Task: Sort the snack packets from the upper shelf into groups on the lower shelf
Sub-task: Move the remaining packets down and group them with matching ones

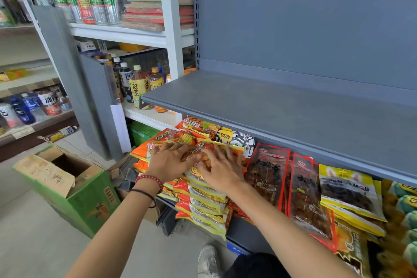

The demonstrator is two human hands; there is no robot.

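The grey upper shelf (293, 115) is bare. On the lower shelf a stack of orange and yellow noodle packets (203, 205) fills the left end. My left hand (169, 160) and my right hand (220, 167) lie flat side by side on the top packet, fingers spread. To the right stand red-edged dark snack packets (268, 174), then yellow packets (349, 189). A black-and-white packet (239, 140) sits behind the noodle stack.
An open green cardboard box (74, 187) stands on the floor at the left. Drink bottles (140, 86) fill the white shelving at the back left. Green-capped items (406, 205) crowd the far right of the lower shelf. My shoe (207, 259) is below.
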